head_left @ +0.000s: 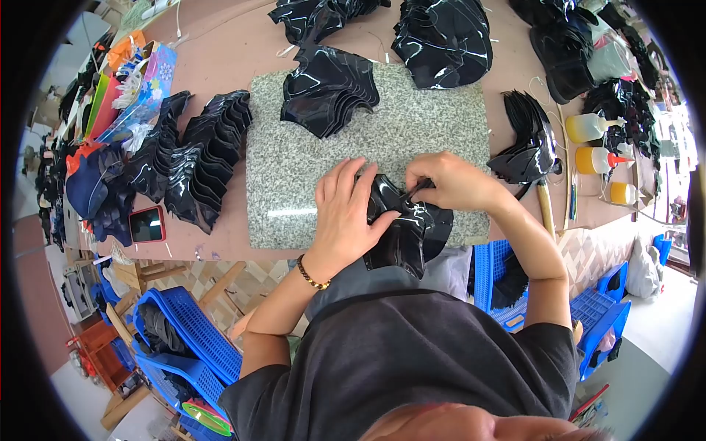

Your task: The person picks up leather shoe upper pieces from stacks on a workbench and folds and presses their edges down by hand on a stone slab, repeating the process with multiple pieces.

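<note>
A glossy black piece (401, 246) lies at the front edge of the speckled stone slab (287, 165), partly hanging over it. My left hand (348, 209) rests flat on its left side, fingers spread and thumb on the piece. Over its upper right part, my right hand (445, 182) pinches a raised black edge between thumb and fingers. Further back on the slab sits a layered stack of glossy black pieces (329, 88).
More black stacks (208, 158) lie left of the slab, near a phone (148, 224) and a flowered box (156, 84). At the right are black strips (526, 140), glue bottles (585, 128) and a wooden-handled tool (545, 206). Blue baskets (187, 331) stand below the table.
</note>
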The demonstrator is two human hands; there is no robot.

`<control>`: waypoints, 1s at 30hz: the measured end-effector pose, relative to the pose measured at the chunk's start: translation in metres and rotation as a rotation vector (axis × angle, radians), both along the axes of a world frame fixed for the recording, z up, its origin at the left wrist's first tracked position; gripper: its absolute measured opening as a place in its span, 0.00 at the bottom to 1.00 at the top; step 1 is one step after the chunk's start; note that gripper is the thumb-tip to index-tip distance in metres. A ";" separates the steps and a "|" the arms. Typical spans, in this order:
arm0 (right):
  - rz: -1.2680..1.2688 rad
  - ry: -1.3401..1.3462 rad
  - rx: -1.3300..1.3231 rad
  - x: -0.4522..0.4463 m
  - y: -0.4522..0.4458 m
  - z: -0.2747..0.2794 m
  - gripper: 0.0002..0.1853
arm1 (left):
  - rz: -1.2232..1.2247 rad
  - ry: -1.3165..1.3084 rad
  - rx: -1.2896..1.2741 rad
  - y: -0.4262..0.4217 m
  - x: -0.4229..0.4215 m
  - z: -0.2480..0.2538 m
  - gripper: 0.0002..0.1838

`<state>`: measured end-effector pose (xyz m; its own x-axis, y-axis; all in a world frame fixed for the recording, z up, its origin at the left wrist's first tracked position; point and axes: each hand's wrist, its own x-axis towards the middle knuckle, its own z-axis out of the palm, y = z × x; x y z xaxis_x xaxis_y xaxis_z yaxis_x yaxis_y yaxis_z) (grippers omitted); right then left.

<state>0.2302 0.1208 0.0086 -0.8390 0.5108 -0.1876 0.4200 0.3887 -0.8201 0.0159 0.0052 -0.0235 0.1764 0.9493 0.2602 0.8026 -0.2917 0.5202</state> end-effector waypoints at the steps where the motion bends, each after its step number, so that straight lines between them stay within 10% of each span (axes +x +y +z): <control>1: -0.004 -0.018 0.039 -0.002 -0.002 0.002 0.11 | 0.015 -0.011 -0.014 0.000 -0.001 0.000 0.42; 12: -0.149 0.141 0.037 0.003 -0.018 0.000 0.14 | -0.015 -0.094 -0.114 0.018 -0.009 0.011 0.44; 21: -0.229 0.348 -0.297 0.004 -0.036 -0.010 0.07 | -0.156 -1.127 -0.600 0.011 -0.016 0.019 0.25; 30: -0.246 0.248 -0.111 -0.003 -0.044 0.012 0.08 | -0.087 -1.016 -0.794 0.000 -0.019 0.024 0.09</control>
<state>0.2268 0.0770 0.0206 -0.7208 0.6906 -0.0597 0.2731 0.2038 -0.9401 -0.0031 0.0055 0.0008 0.3018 0.9005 -0.3132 -0.0589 0.3454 0.9366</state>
